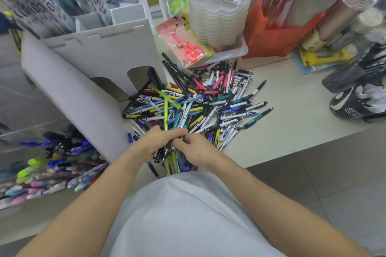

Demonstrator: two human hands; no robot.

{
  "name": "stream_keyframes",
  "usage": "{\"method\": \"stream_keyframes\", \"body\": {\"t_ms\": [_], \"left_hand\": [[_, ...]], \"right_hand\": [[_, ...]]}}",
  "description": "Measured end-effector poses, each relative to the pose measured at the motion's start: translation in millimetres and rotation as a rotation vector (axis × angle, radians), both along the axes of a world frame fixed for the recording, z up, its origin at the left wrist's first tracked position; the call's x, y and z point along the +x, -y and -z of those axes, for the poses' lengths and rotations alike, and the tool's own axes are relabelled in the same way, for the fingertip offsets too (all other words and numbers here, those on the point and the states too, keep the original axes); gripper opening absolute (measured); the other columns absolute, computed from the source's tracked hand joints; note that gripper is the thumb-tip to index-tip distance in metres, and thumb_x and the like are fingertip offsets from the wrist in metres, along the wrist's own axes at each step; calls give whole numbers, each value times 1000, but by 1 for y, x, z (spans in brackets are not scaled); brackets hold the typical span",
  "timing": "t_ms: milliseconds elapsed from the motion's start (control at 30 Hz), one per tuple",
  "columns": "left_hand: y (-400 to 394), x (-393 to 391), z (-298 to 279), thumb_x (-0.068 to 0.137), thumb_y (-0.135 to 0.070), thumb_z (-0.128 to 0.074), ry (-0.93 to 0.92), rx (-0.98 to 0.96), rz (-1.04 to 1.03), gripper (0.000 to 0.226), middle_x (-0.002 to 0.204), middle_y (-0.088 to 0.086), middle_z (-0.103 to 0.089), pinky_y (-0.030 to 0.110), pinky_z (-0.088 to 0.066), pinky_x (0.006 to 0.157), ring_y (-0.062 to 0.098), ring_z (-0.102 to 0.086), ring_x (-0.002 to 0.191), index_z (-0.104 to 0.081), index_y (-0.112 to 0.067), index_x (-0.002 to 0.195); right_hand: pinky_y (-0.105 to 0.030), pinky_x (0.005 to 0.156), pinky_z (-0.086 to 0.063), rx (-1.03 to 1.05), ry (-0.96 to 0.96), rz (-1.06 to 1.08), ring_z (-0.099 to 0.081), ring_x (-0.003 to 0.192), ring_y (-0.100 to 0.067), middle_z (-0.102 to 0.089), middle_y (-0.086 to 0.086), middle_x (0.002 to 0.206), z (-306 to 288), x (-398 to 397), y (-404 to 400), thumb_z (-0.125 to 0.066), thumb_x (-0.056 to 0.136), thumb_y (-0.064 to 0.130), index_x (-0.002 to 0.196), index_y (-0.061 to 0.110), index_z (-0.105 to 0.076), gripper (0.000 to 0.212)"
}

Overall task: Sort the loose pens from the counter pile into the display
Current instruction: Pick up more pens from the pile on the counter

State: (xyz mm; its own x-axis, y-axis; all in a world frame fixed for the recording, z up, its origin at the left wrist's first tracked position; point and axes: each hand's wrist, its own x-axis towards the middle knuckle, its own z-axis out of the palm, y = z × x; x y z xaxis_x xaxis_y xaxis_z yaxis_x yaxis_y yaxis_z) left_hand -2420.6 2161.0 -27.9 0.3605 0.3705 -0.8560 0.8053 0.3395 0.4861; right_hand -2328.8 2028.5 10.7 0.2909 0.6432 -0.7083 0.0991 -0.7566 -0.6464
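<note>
Left hand [155, 144] grips a bundle [169, 157] of pens, long axis 12-to-6, lower ends pointing at 6. Right hand [195, 149] pinches into the same bundle. Pile [200, 102] at 12 of the hands, pens pointing every way. White desk [292, 115]; display [69, 89] at 9; grey tile floor [334, 183] at 4.

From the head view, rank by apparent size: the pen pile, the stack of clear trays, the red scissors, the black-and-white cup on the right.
1. pen pile
2. stack of clear trays
3. black-and-white cup, though it is partly cut off by the frame edge
4. red scissors

The pile lies nearer the camera, so its lead is partly apparent.
</note>
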Motion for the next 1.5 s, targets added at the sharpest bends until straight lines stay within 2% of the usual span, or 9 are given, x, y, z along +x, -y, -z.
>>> {"method": "stream_keyframes", "body": {"t_ms": [100,233,467,600,767,967,1200,1367,1500], "left_hand": [[7,9,-27,51,-57,-90,-3,80,22,85,106,12,-70,41,-56,85,26,-67,97,-63,-3,111],[11,11,-37,68,-31,-82,-11,173,54,35,77,10,-57,35,-39,64,22,-50,69,-67,-5,85],[9,2,-53,43,-53,-74,25,243,20,76,76,13,-56,36,-37,59,22,-48,66,-69,-3,100],[9,-8,-67,68,-29,-85,195,248,-71,33,87,5,-77,40,-59,78,20,-73,81,-74,-16,96],[14,-15,-84,82,-9,-78,351,292,-338,14,87,9,-77,36,-60,70,20,-73,76,-73,-15,94],[21,-11,-86,83,-5,-76,437,208,-604,23,92,14,-77,45,-62,73,31,-75,82,-71,-7,106],[26,-10,-73,76,-21,-83,469,-36,-643,39,102,22,-74,46,-58,81,37,-72,92,-73,-4,110],[21,-10,-70,73,-11,-82,369,-120,-656,33,90,25,-72,35,-58,62,32,-68,71,-73,4,101],[18,-9,-69,77,0,-73,367,-190,-682,28,82,23,-69,35,-57,55,29,-66,60,-70,7,104]], "right_hand": [[-52,103,-42,-47,141,-204,-54,117,-37,-53,-17,92,-6,1,3,-40,104,49,73,20,-45,42],[-45,93,-42,-45,238,-244,-51,114,-33,-55,-10,100,-2,1,7,-46,99,58,125,20,-60,49],[-37,83,-57,172,18,166,-69,83,-10,-69,8,94,-11,5,7,-69,93,39,120,25,-63,31],[-22,79,-46,296,82,131,-63,93,-2,-70,12,97,-16,2,2,-66,94,37,114,26,-72,23],[-19,77,-47,373,68,108,-59,96,-6,-64,6,108,-34,-2,-2,-61,99,35,129,35,-64,30],[-13,72,-46,506,126,171,-60,86,-4,-61,0,105,-33,-8,-8,-59,100,21,126,44,-62,34],[-15,72,-48,509,102,274,-56,80,-2,-49,5,108,-31,-19,-5,-65,98,21,137,27,-60,40],[-3,77,-37,441,34,0,-47,94,10,-38,0,119,-38,-18,8,-49,99,7,117,24,-53,25],[-7,87,-37,399,-111,75,-50,107,4,-47,6,121,-36,-2,7,-49,105,23,133,27,-58,29]]}}
